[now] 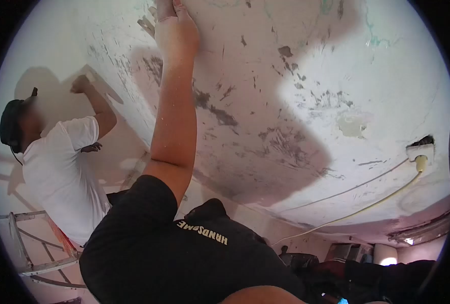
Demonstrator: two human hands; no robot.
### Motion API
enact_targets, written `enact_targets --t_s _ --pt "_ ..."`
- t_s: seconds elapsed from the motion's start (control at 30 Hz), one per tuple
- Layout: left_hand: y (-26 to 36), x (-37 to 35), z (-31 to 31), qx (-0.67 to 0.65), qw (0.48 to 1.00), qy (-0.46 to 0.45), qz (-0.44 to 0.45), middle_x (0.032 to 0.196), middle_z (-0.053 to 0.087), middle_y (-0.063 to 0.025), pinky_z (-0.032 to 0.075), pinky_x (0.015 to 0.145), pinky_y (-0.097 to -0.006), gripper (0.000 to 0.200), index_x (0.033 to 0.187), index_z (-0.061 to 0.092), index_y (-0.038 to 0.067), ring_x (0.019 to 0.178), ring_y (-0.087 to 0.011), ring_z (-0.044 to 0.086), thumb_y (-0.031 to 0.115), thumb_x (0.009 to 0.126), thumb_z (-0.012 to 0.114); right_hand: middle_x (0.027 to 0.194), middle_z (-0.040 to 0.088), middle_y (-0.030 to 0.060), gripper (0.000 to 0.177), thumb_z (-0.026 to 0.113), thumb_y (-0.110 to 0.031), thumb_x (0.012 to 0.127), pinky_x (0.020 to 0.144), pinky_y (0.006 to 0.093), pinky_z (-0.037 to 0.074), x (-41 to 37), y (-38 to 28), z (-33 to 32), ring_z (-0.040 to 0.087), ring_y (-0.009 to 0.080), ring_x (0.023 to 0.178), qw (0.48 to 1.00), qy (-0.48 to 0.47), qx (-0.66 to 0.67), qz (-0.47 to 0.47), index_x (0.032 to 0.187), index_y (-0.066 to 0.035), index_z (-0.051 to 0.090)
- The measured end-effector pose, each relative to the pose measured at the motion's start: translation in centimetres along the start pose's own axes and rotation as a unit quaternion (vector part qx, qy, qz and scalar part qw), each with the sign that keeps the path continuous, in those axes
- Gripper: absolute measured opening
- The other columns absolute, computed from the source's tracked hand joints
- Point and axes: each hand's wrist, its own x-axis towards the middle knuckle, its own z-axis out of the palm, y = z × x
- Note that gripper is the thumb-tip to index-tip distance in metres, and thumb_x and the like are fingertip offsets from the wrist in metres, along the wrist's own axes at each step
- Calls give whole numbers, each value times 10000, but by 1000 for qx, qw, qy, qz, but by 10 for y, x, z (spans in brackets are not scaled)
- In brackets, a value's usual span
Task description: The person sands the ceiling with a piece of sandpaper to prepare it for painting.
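Note:
My left arm reaches up the wall, and my left hand (176, 33) is at the top edge of the view, close to the patchy wall (245, 66). Its fingers are closed around something grey-brown, partly cut off by the frame, that I cannot make out. Dark scuffs and scraped patches mark the wall around the forearm. Part of my right arm (265, 295) shows at the bottom edge, but my right hand is out of view.
Another person in a white shirt (65, 162) stands at the left, one arm raised towards the wall. A metal ladder (29, 243) is beside them. At the right, a yellowish cable (372, 205) hangs from a wall socket (420, 152). Dark items (301, 261) lie lower right.

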Motion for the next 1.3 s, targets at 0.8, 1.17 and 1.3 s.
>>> enact_targets --t_s 0.8,1.17,1.3 --pt "-8 -33 9 63 996 25 -58 1458 312 -209 251 1098 -339 545 1428 255 -10 1352 -326 303 304 987 318 979 659 139 275 544 -234 858 774 390 500 -52 -34 -33 641 279 912 979 28 66 -191 1050 -65 644" --pt "-49 -20 4 78 996 9 -37 1518 180 -185 379 1018 -414 517 1420 235 -20 1257 -354 437 261 991 303 882 636 85 248 567 -254 855 684 408 491 6 -35 -38 632 272 810 988 -11 104 -113 983 -52 630" --pt "-45 -8 -10 89 992 -8 -88 1453 309 -218 281 1090 -402 505 1417 268 -30 1334 -341 333 200 973 336 929 621 92 234 561 -224 872 690 415 497 -33 -44 -53 630 276 809 941 26 49 -335 1001 -32 599"
